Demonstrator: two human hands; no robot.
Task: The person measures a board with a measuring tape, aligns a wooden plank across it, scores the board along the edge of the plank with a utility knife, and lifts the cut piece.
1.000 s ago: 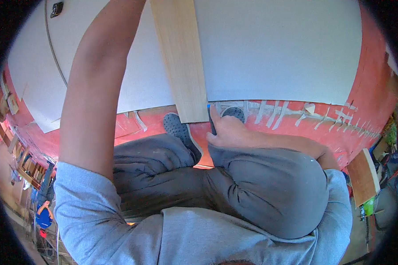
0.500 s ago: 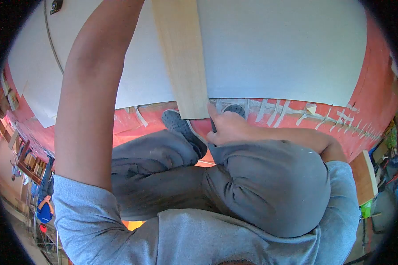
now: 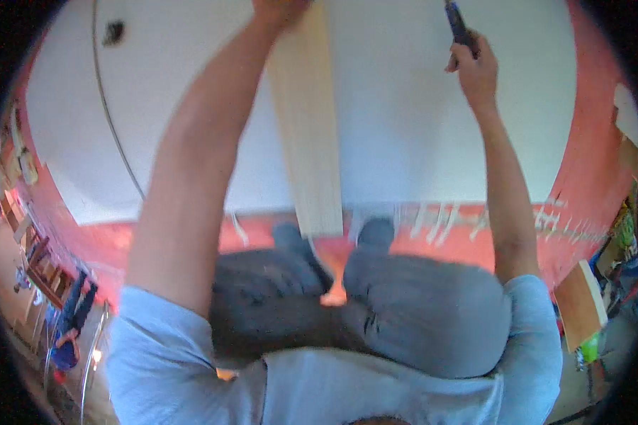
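A long pale wooden board lies lengthwise over a white sheet in front of me. My left hand is at the board's far part, by its left edge. The top of the view cuts that hand off and blur softens it, so its fingers do not show. Raised to the right over the sheet, my right hand is closed around the dark handle of a utility knife. The knife points away from me, apart from the board.
The sheet lies on a red surface with whitish streaks along its near edge. A thin cable and a small dark object are at left. My shoes flank the board's near end. Another person is at far left.
My right hand has moved from the board's near end, forward and right over the sheet, with the knife. My knees have shifted, and my whole view has moved slightly.
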